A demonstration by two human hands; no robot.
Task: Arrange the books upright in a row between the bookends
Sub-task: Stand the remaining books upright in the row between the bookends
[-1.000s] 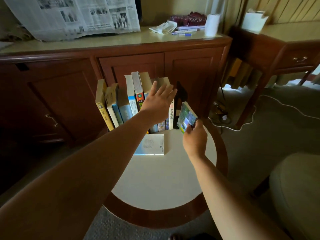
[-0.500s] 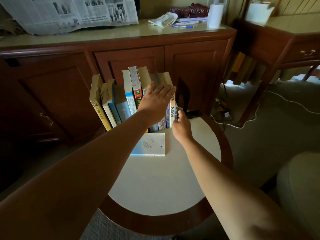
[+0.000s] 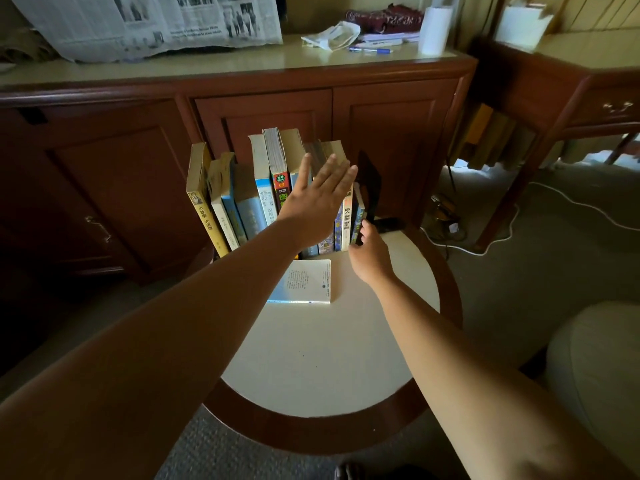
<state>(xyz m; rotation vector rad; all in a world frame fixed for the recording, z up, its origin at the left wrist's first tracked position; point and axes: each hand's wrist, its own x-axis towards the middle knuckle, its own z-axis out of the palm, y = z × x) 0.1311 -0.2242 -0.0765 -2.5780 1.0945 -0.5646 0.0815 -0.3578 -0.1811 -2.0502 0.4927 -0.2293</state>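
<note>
The left forearm [image 3: 156, 341] and the right forearm [image 3: 450, 358] are bare from the edge of the view to the wrists, the left hand [image 3: 311, 209] and the right hand [image 3: 370, 258] are ungloved, and a dark rounded shape [image 3: 349, 472] at the bottom edge is too dim to identify.

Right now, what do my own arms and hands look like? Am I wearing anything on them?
Both arms are bare as far as the frame shows, with no sleeves or cuffs. The left hand and the right hand wear no gloves. No watch, bracelet or ring shows on the sides facing the camera. No markings stand out in the dim light.
</note>
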